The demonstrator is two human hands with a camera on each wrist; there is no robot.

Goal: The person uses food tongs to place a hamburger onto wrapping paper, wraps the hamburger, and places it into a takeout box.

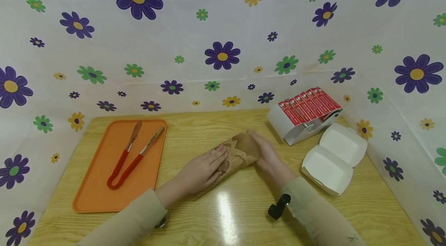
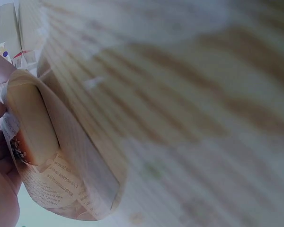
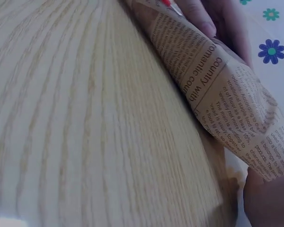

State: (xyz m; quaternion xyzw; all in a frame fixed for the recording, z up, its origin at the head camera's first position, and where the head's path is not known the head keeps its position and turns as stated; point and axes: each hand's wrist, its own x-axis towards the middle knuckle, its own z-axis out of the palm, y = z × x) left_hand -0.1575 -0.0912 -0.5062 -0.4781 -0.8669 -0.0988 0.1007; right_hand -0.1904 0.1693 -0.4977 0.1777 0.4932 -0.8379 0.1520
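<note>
- a tube of brown printed paper (image 1: 240, 160) lies slantwise on the middle of the pale wood-grain table (image 1: 195, 133), running from near left to far right
- in the left wrist view, a pale bread roll with a browned, white-speckled part (image 2: 35, 118) sits inside the paper
- the left hand (image 1: 200, 170) rests across the paper, its fingers nearly straight and close together on top
- the right hand (image 1: 268, 155) touches the far right end; the paper hides most of its fingers, so how far they curl cannot be told
- at left, spread metal tongs with red handles (image 1: 132, 167) lie on an orange rectangular tray (image 1: 97, 172)
- at far right, a white box (image 1: 278, 126) holds red packets (image 1: 310, 102)
- just nearer, a white clamshell container (image 1: 329, 164) stands unfolded
</note>
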